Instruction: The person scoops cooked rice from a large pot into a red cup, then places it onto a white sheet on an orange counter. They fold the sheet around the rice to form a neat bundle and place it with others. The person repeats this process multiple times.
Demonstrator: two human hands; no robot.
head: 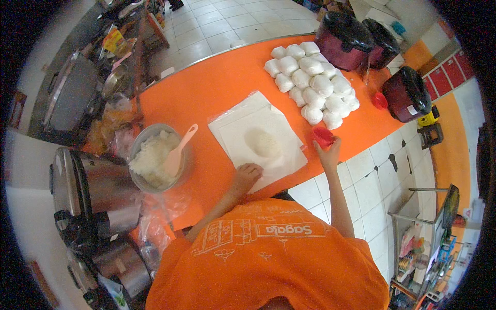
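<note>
A mound of cooked rice [267, 145] lies on a stack of white wrapping paper [240, 124] on the orange table. My left hand [248, 177] rests at the near edge of the paper, its fingers bent; whether it pinches a sheet is unclear. A small red plastic cup [323, 136] is held in my right hand [328, 152], to the right of the paper. Beyond the cup, many white paper-wrapped bundles [310, 66] are piled. To the left stands a round bowl [141, 133] of rice with a pink rice paddle [180, 149] in it.
Dark red rice cookers [343, 42] stand at the table's far right, near another red cup [379, 100]. More large cookers [112, 186] stand on the left, beside clear plastic bags [155, 221]. The orange table's [209, 81] near edge runs by my body. A metal rack [418, 221] stands at right.
</note>
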